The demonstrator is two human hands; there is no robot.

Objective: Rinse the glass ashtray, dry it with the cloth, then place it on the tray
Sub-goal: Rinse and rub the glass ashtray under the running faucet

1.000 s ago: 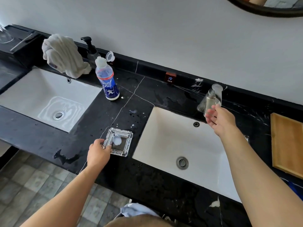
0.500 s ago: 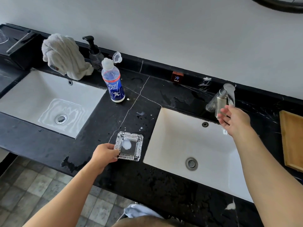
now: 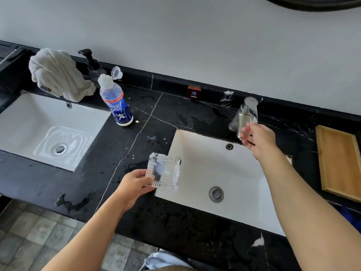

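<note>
The square cut-glass ashtray is lifted and tilted over the left rim of the right sink, with a whitish smear inside it. My left hand grips it by its near left corner. My right hand rests on the chrome faucet behind that sink, fingers around its spout or lever. No water stream is visible. The white cloth lies bunched at the back of the counter beside the left sink. The wooden tray sits on the counter at the far right.
A blue bottle with its cap flipped open stands between the sinks, a black pump dispenser behind it. The left sink has water rippling around its drain. The black marble counter is wet and spotted. A small "COLD" block sits at the backsplash.
My left hand has lifted the ashtray off the counter and carried it right, over the right sink's edge. My right hand stays on the faucet.
</note>
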